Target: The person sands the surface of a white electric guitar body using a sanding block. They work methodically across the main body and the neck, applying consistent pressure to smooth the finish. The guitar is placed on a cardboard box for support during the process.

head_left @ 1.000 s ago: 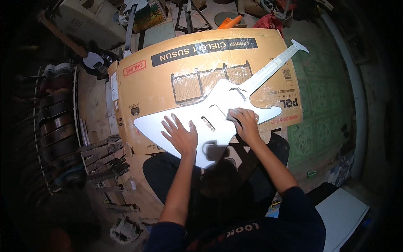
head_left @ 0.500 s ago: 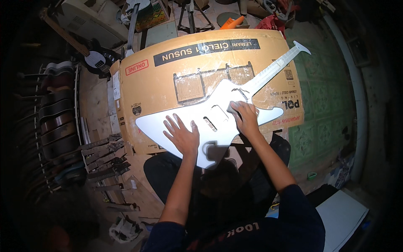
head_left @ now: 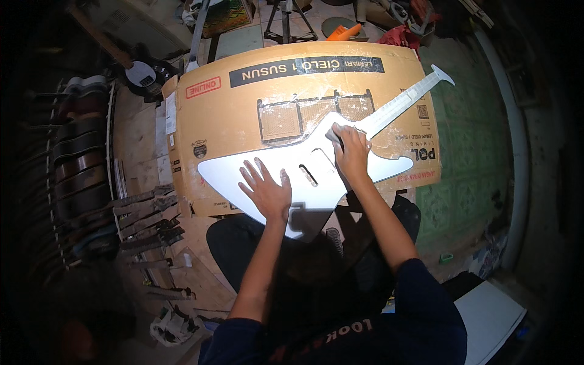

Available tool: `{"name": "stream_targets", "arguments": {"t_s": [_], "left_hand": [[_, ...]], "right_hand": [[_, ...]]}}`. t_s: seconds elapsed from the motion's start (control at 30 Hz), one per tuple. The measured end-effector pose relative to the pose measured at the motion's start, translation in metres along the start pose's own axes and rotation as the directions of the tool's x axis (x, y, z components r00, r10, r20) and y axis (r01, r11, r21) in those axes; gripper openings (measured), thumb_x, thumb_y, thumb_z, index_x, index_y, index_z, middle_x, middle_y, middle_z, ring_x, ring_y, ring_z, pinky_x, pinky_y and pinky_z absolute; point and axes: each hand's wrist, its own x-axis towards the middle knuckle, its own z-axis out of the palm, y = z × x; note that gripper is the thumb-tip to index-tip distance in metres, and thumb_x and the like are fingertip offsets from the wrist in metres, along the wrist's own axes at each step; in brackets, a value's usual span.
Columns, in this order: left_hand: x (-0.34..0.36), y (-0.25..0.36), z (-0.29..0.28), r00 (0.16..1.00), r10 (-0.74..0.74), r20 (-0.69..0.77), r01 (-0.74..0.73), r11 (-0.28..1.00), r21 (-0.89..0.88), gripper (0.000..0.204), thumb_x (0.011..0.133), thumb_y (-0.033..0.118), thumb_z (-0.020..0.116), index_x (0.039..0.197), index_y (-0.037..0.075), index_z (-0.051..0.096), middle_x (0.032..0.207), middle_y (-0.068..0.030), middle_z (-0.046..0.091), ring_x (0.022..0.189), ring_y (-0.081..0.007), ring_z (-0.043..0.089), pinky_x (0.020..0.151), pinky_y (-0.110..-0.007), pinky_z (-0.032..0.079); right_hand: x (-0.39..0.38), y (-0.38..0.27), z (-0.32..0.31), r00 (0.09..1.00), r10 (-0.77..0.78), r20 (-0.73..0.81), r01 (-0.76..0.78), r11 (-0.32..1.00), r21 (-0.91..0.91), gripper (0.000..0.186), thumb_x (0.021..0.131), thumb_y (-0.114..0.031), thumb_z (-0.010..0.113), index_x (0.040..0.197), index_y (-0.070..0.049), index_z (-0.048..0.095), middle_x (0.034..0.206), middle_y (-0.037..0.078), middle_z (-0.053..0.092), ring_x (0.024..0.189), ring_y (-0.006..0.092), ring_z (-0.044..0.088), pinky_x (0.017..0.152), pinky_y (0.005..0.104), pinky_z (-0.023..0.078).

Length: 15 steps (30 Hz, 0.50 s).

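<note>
A white, angular electric guitar body (head_left: pixel 228 170) lies flat, with its neck (head_left: pixel 401 103) pointing to the far right. Pickup openings are cut into its middle. My left hand (head_left: pixel 268 193) rests on the body's left part, palm down, fingers spread. Close to the neck joint, my right hand (head_left: pixel 353 152) presses on the body with its fingers bent and held together. A dark edge shows beside those fingers; what they hold is mostly hidden under them.
Under the guitar is a flattened cardboard box (head_left: pixel 213 134). A row of guitar bodies (head_left: pixel 82 146) stands on a rack at left, with several necks (head_left: pixel 149 225) nearby. An orange object (head_left: pixel 344 32) lies beyond the cardboard; a white panel (head_left: pixel 490 316) is at lower right.
My right hand has slid away from me over the body, toward the neck joint. The left hand stays spread on the body. The whole view has shifted slightly.
</note>
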Motion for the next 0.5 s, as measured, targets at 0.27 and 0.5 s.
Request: {"name": "stream_targets", "arguments": {"t_s": [0.27,0.5], "left_hand": [[0.0,-0.003,0.003,1.0,-0.022,-0.003,0.022,1.0,0.011,0.08,0.098,0.05,0.055,0.16,0.003,0.038,0.17,-0.0264,0.022,0.158,-0.0446,0.015,0.126,-0.063,0.009],[0.002,0.006,-0.002,0.999,-0.038,0.01,0.038,0.999,0.008,0.079,0.098,0.05,0.057,0.159,0.004,0.039,0.169,-0.025,0.025,0.159,-0.042,0.017,0.127,-0.061,0.01]], "right_hand": [[-0.023,-0.042,0.013,0.973,-0.147,0.18,0.129,0.986,0.107,0.051,0.086,-0.011,0.071,0.136,-0.021,0.064,0.13,0.008,0.063,0.116,0.0318,0.057,0.097,0.052,0.044],[-0.024,-0.046,0.026,0.997,0.015,0.081,-0.019,0.998,0.053,0.045,0.088,-0.008,0.068,0.132,-0.012,0.064,0.123,0.013,0.064,0.112,0.0372,0.056,0.094,0.0512,0.043]]}}
